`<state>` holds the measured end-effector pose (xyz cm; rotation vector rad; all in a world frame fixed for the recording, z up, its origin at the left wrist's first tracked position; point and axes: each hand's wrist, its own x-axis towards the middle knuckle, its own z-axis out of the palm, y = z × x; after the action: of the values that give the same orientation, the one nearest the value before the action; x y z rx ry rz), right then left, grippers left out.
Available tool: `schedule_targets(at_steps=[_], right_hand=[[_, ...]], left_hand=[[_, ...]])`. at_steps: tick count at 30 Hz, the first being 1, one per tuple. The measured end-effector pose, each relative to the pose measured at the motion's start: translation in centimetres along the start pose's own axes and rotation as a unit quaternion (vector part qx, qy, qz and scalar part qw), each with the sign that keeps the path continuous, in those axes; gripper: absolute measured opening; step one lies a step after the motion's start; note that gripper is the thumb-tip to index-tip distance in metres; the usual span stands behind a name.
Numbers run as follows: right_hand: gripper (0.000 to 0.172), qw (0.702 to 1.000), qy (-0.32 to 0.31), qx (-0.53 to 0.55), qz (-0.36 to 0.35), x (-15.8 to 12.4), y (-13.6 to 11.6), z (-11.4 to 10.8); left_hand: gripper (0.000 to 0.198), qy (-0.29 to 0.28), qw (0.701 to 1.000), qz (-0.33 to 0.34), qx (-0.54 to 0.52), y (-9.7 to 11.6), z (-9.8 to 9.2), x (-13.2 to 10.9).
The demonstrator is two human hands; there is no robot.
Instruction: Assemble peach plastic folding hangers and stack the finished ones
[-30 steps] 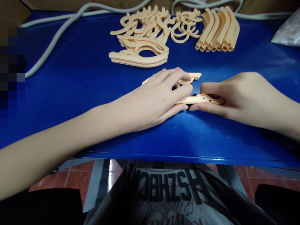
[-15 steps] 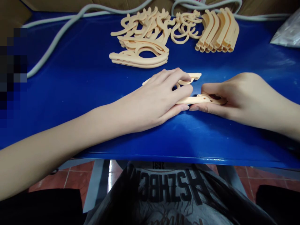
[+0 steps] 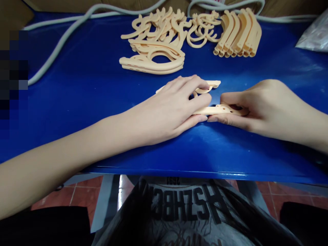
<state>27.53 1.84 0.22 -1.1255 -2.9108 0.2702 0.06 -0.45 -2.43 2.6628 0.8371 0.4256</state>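
A peach plastic hanger part (image 3: 217,109) lies flat on the blue table (image 3: 84,92), with a curved hook piece (image 3: 207,87) just behind it. My left hand (image 3: 174,109) rests over the left end of these pieces, fingers curled and pressing on them. My right hand (image 3: 261,106) pinches the right end of the flat part between thumb and fingers. Much of both pieces is hidden under my hands.
Behind lie a stack of curved hanger arms (image 3: 152,61), a heap of hook pieces (image 3: 176,25) and a row of arms standing on edge (image 3: 239,34). Grey cables (image 3: 64,37) run along the back and left. A clear plastic bag (image 3: 315,34) sits far right.
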Motion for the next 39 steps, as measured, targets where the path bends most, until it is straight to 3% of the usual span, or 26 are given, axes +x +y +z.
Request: schedule_targets(at_steps=[20, 39], right_hand=[[0.091, 1.000, 0.003, 0.008, -0.003, -0.15, 0.24, 0.03], [0.096, 1.000, -0.012, -0.011, 0.006, -0.29, 0.09, 0.14]], left_hand=[[0.032, -0.010, 0.999, 0.009, 0.042, 0.10, 0.12, 0.02], [0.032, 0.014, 0.998, 0.032, 0.053, -0.48, 0.42, -0.39]])
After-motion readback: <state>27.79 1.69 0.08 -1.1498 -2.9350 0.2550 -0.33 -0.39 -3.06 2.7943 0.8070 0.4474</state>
